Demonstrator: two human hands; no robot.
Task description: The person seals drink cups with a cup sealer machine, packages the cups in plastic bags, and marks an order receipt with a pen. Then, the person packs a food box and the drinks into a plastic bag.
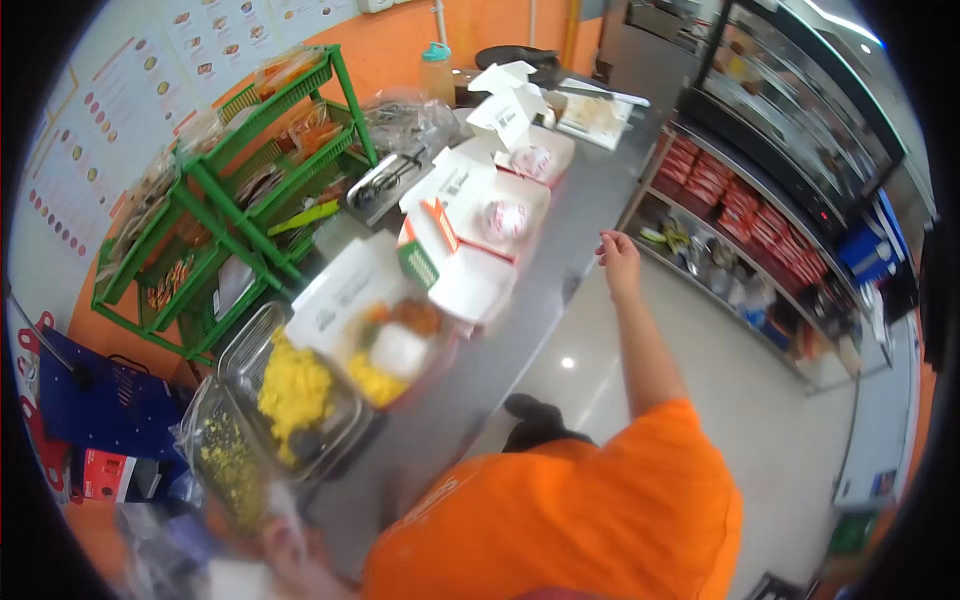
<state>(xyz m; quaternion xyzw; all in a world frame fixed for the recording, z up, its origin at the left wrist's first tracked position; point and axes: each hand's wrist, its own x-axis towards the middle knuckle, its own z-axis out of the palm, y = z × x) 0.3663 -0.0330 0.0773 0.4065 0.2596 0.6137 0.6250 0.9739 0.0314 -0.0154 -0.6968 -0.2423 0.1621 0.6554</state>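
Meal box (335,300) of white card, its lid folded open, sits on the steel counter (455,385) and holds yellow rice (374,381), a white lump (399,350) and some orange-brown food (417,317). Touching or just beside it, on the side toward the left hand (292,553), is a clear tray (357,425) of more yellow rice (294,385) with a dark lump (304,443) in it. A clear plastic bag (232,470) with yellow-green bits lies next to that tray. The left hand is by the bag, badly blurred; how far its fingers are open, and whether they grip anything, I cannot tell. The right hand (615,252) is raised beyond the counter's edge, over the floor (590,345), fingers partly curled and slightly parted, with nothing visible in them. On the meal box's other side are a green-and-orange carton (418,256) and two more open boxes, each with a round wrapped item, the nearer one (505,221) and the farther one (532,161). A green plastic rack (212,190) stands behind the tray.
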